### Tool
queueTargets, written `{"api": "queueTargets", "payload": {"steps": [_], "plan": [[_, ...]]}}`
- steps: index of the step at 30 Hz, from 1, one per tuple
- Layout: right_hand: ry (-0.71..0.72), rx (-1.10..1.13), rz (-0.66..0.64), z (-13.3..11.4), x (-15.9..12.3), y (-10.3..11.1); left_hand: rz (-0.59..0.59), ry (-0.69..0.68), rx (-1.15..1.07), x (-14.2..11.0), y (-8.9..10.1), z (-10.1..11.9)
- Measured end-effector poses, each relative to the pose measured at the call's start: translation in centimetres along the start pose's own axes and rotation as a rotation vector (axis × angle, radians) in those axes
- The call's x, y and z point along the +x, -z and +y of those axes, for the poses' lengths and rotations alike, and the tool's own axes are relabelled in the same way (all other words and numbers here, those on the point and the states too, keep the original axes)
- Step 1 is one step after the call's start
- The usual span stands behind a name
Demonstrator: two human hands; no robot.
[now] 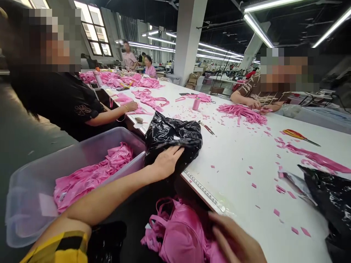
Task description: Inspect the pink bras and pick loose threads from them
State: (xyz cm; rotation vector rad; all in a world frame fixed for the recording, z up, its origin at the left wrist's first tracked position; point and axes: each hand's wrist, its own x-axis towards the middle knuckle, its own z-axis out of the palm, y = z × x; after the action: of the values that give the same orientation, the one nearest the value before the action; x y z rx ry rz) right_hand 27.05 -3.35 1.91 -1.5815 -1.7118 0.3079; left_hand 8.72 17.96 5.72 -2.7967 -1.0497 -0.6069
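Observation:
A black plastic bag (174, 128) sits bulging on the near left edge of the white table. My left hand (166, 162) reaches onto its front, fingers stretched out against the loose black film near a fold; the fingertips are partly covered. Below the table edge, a bundle of pink bras (181, 233) with moulded cups and thin straps lies in front of me. At its right side is my right hand (236, 237), slightly blurred, with the fingers extended and apart, close to the pink fabric. Whether they touch it I cannot tell.
A clear plastic bin (24, 182) with pink garments stands left. On the table (230, 153) lie yellow-and-red scissors (298, 136), small snips (207, 128), a pink thread spool (196, 104), scraps and another black bag (331, 197). Co-workers sit left and across, one handling pink straps (241, 112).

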Motion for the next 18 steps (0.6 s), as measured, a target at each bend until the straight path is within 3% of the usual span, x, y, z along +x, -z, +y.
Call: {"api": "queueTargets", "payload": {"steps": [2, 4, 6, 9, 11, 14, 18], "plan": [[0.080, -0.053, 0.062, -1.1, 4.4, 0.4, 0.123, -0.153, 0.013, 1.6, 0.7, -0.7], [0.114, -0.135, 0.220, -2.2, 9.6, 0.0, 0.216, -0.276, -0.015, 3.0, 1.7, -1.0], [0.141, -0.198, 0.265, -2.7, 14.7, -1.0, 0.303, -0.312, -0.096, 3.7, 2.2, -0.6], [0.012, -0.172, 0.200, -2.4, 20.8, -2.9, 0.352, -0.192, -0.271, 2.6, 1.7, 0.2], [-0.086, -0.059, 0.164, -1.7, 23.1, -4.0, 0.254, -0.139, -0.313, 1.3, 0.5, -0.2], [-0.162, 0.031, 0.247, -0.1, 24.5, -4.4, 0.245, -0.013, -0.261, 1.4, -1.1, -2.4], [-0.213, 0.169, 0.415, 2.2, 25.2, -2.1, 0.247, 0.288, -0.168, 5.1, -0.6, -6.4]]}}
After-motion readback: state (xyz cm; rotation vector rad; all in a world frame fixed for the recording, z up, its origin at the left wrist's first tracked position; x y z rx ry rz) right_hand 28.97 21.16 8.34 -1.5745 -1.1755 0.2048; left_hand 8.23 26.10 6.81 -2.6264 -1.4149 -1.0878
